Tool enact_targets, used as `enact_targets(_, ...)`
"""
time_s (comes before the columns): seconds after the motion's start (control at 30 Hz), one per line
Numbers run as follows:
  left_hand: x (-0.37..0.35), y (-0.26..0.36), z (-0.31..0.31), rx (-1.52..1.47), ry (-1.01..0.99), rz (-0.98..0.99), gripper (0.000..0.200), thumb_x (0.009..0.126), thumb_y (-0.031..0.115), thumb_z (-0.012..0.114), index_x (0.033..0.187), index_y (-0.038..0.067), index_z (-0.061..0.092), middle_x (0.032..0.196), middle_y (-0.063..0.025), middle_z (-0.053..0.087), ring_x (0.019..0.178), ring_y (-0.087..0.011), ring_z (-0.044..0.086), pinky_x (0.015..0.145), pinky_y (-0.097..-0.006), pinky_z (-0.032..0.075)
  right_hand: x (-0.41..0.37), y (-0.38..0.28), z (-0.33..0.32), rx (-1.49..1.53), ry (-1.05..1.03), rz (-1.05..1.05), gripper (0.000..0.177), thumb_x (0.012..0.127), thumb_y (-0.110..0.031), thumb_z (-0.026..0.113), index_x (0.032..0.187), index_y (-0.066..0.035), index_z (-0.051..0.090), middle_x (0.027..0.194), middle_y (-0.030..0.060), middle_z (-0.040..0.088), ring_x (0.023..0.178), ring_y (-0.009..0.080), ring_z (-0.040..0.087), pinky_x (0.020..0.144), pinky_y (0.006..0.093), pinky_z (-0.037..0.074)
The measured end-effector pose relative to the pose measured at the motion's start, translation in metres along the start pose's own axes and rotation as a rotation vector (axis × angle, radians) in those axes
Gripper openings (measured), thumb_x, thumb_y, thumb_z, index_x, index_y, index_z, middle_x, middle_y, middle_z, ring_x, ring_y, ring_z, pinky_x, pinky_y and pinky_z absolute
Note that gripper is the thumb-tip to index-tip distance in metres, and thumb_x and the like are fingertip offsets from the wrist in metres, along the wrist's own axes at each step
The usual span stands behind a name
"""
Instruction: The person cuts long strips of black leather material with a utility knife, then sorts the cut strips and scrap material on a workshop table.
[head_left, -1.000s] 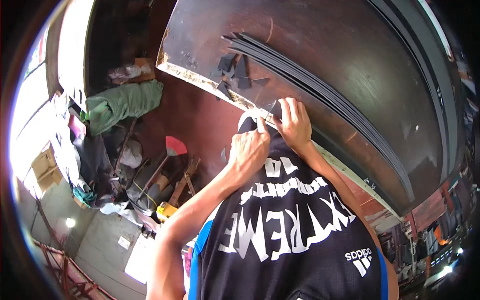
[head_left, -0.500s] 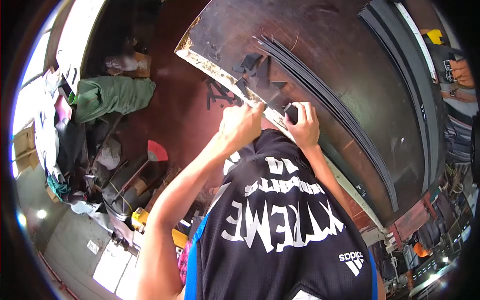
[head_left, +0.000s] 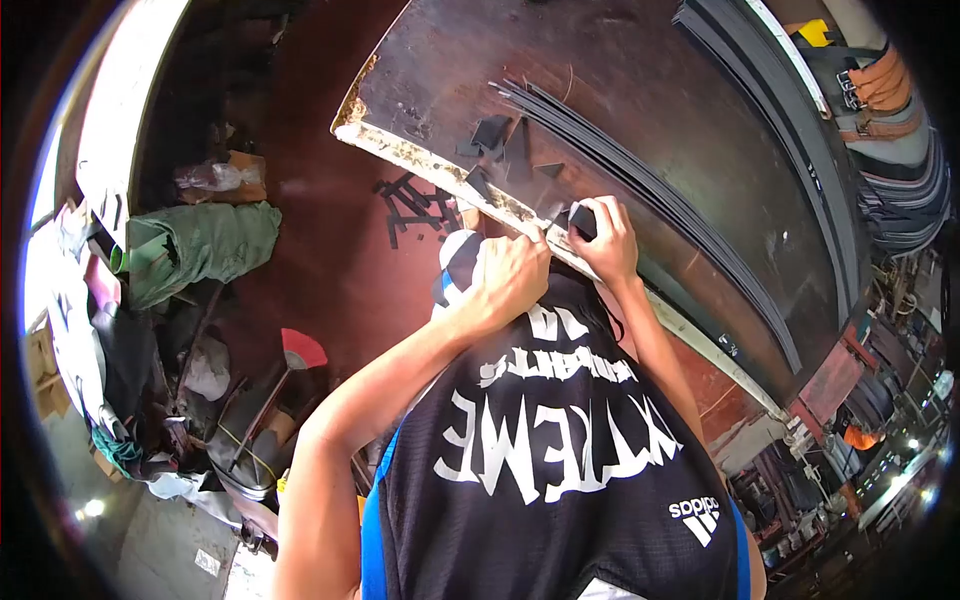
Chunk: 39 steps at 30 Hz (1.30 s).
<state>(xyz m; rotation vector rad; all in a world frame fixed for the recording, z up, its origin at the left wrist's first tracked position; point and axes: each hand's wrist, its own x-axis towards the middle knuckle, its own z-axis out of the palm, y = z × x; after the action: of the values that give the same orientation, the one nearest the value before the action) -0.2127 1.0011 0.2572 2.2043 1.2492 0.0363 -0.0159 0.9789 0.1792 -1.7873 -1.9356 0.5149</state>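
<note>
My left hand point(head_left: 510, 277) is closed in a fist at the near edge of the dark table point(head_left: 640, 60). What it grips is mostly hidden; a thin greyish tip seems to show beyond the fingers. Just to the right, my right hand point(head_left: 608, 240) pinches a small black piece point(head_left: 582, 221) between thumb and fingers, over the table's edge. Several black offcuts point(head_left: 517, 150) lie on the tabletop beyond both hands. A bundle of long, narrow black strips point(head_left: 650, 190) runs along the table past my right hand.
More wide black strips point(head_left: 780, 130) lie along the table's far side. Short black scraps point(head_left: 410, 208) litter the red floor at left. A green sack point(head_left: 215, 250) and a red fan-shaped object point(head_left: 302, 349) are farther left. Rolled materials point(head_left: 900, 180) are stacked at right.
The camera view has shifted somewhat. My left hand has come nearer to my right hand along the table edge. My right hand still holds the black piece.
</note>
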Motion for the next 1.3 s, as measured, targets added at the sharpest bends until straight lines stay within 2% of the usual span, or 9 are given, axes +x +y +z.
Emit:
enact_targets(0.17, -0.006, 0.010, 0.015, 0.050, 0.176, 0.043, 0.034, 0.075, 0.008, 0.055, 0.103, -0.011, 0.060, 0.059, -0.0220, 0.061, 0.051, -0.0331, 0.064, 0.050, -0.0436, 0.050, 0.001, 0.003, -0.001, 0.019, -0.026, -0.016, 0.037, 0.069, -0.013, 0.075, 0.101, -0.007, 0.059, 0.098, 0.0105, 0.056, 0.089, 0.0316, 0.058, 0.079, 0.0410, 0.050)
enact_targets(0.23, -0.004, 0.018, 0.013, 0.022, 0.036, -0.044, 0.038, 0.075, 0.008, 0.055, 0.107, -0.013, 0.059, 0.063, -0.0230, 0.063, 0.055, -0.0343, 0.065, 0.053, -0.0437, 0.052, 0.001, 0.004, -0.001, 0.017, -0.028, -0.023, 0.039, 0.068, -0.013, 0.076, 0.102, -0.007, 0.059, 0.098, 0.0108, 0.055, 0.089, 0.0319, 0.057, 0.080, 0.0414, 0.050)
enact_targets(0.77, 0.015, 0.066, 0.016, 0.171, -0.187, -0.347, 0.030, 0.077, 0.006, 0.058, 0.101, -0.012, 0.055, 0.059, -0.0174, 0.063, 0.054, -0.0357, 0.066, 0.050, -0.0445, 0.051, 0.001, 0.011, -0.003, 0.093, -0.080, -0.057, 0.044, 0.069, -0.014, 0.076, 0.107, -0.003, 0.056, 0.098, 0.0133, 0.053, 0.088, 0.0324, 0.055, 0.080, 0.0412, 0.048)
enact_targets(0.93, 0.015, 0.060, 0.023, 0.124, -0.179, -0.329, 0.034, 0.080, 0.013, 0.057, 0.106, -0.009, 0.056, 0.057, -0.0173, 0.062, 0.054, -0.0358, 0.066, 0.050, -0.0466, 0.050, 0.002, 0.010, -0.005, 0.095, -0.093, -0.055, 0.042, 0.071, -0.015, 0.075, 0.107, -0.004, 0.056, 0.099, 0.0129, 0.053, 0.089, 0.0324, 0.055, 0.081, 0.0409, 0.048)
enact_targets(1.0, 0.010, 0.045, 0.014, 0.193, -0.046, -0.276, 0.033, 0.082, 0.015, 0.055, 0.110, -0.001, 0.060, 0.061, -0.0193, 0.063, 0.058, -0.0359, 0.068, 0.052, -0.0472, 0.051, 0.002, 0.009, -0.004, 0.082, -0.091, -0.060, 0.041, 0.071, -0.016, 0.074, 0.107, -0.004, 0.056, 0.099, 0.0127, 0.053, 0.089, 0.0323, 0.055, 0.081, 0.0408, 0.048)
enact_targets(1.03, 0.012, 0.032, 0.003, 0.174, -0.169, -0.284, 0.031, 0.083, 0.016, 0.054, 0.112, 0.008, 0.062, 0.066, -0.0206, 0.065, 0.062, -0.0361, 0.068, 0.055, -0.0480, 0.052, 0.002, 0.010, -0.004, 0.053, -0.084, -0.069, 0.043, 0.071, -0.017, 0.075, 0.107, -0.004, 0.056, 0.099, 0.0127, 0.053, 0.089, 0.0317, 0.055, 0.081, 0.0400, 0.048)
enact_targets(1.13, 0.019, 0.003, -0.024, 0.178, -0.175, -0.238, 0.024, 0.079, 0.010, 0.056, 0.101, 0.003, 0.063, 0.080, -0.0226, 0.066, 0.071, -0.0390, 0.068, 0.063, -0.0509, 0.053, 0.002, 0.008, -0.001, -0.001, -0.046, -0.071, 0.042, 0.071, -0.016, 0.075, 0.105, -0.004, 0.055, 0.098, 0.0122, 0.053, 0.089, 0.0308, 0.056, 0.081, 0.0390, 0.048)
enact_targets(1.23, 0.029, -0.024, -0.046, 0.088, -0.118, -0.045, 0.019, 0.077, 0.010, 0.058, 0.092, 0.004, 0.067, 0.066, -0.0208, 0.064, 0.063, -0.0387, 0.067, 0.054, -0.0482, 0.052, 0.002, 0.008, 0.002, 0.007, -0.010, -0.057, 0.040, 0.070, -0.016, 0.075, 0.103, -0.006, 0.056, 0.097, 0.0112, 0.053, 0.089, 0.0308, 0.057, 0.080, 0.0395, 0.049)
enact_targets(1.3, 0.032, -0.038, -0.039, 0.124, -0.169, 0.019, 0.024, 0.078, 0.013, 0.060, 0.100, 0.008, 0.068, 0.066, -0.0206, 0.064, 0.063, -0.0385, 0.067, 0.056, -0.0470, 0.053, 0.002, 0.008, 0.001, 0.033, -0.014, -0.039, 0.039, 0.070, -0.015, 0.075, 0.103, -0.006, 0.057, 0.097, 0.0114, 0.054, 0.090, 0.0312, 0.057, 0.080, 0.0400, 0.049)
